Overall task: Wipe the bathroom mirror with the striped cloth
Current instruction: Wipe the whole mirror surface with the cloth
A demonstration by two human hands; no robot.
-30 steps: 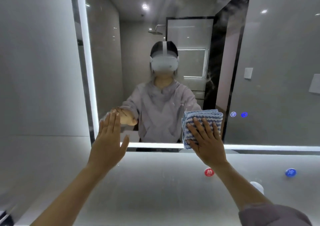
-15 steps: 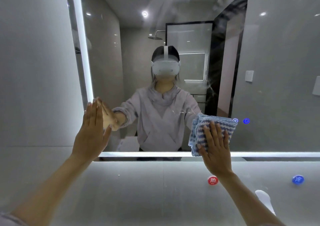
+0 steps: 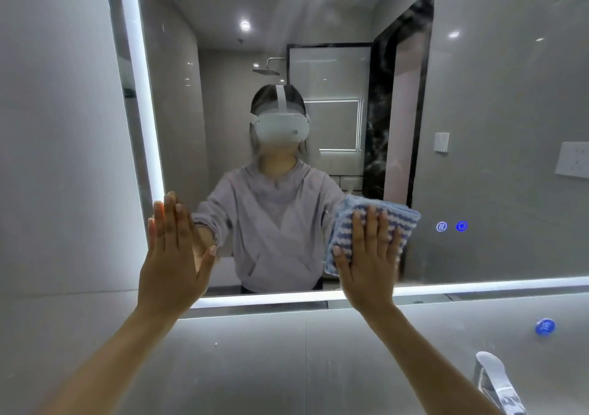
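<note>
The left hand [image 3: 173, 255] lies flat against the mirror [image 3: 478, 96] near its lower left corner, fingers [image 3: 172, 217] straight and released, holding nothing; to their right, the right hand [image 3: 369, 261] presses the folded striped cloth [image 3: 398, 220] to the glass, its straight fingers spread over the cloth; two blue icons [image 3: 452, 226] glow further right.

The mirror [image 3: 478, 112] lies open above both hands and across the stretch between them. The left hand [image 3: 173, 255] is spread flat at the glass in the lower left corner, just beside the lit edge and the wall [image 3: 57, 159]. The right hand [image 3: 366, 265] presses the cloth [image 3: 398, 220] low on the glass. Two lit icons [image 3: 451, 226] sit near it on the right. A tap [image 3: 494, 379] juts up beside the right forearm.
</note>
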